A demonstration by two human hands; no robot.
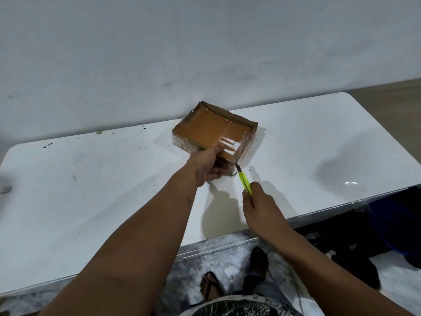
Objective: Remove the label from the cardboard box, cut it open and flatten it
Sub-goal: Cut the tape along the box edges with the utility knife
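A shallow brown cardboard box (207, 128), wrapped in shiny clear tape, lies on the white table (91, 190) near the wall. My left hand (206, 166) grips the box's near corner, thumb on top and fingers against the side. My right hand (259, 207) holds a yellow-green utility knife (245, 181). Its dark blade touches the box's near corner just right of my left fingers. I cannot make out a label on the box.
A white wall rises directly behind the table. The table's right end is rounded, with wooden floor beyond it. Below the front edge are my sandalled feet on a marbled floor, and dark items with a blue tub (396, 231) stand at the right.
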